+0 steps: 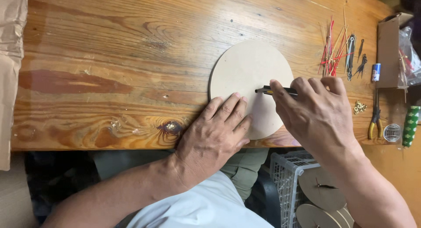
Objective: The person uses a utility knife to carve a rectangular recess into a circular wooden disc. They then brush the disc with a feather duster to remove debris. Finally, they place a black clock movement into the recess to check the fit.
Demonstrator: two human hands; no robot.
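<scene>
The pale round disc lies flat at the desk's near edge, the left hand pressing open-palmed on its lower rim while the right hand grips a dark pen-like tool, its long axis pointing leftward toward the disc's centre.
</scene>
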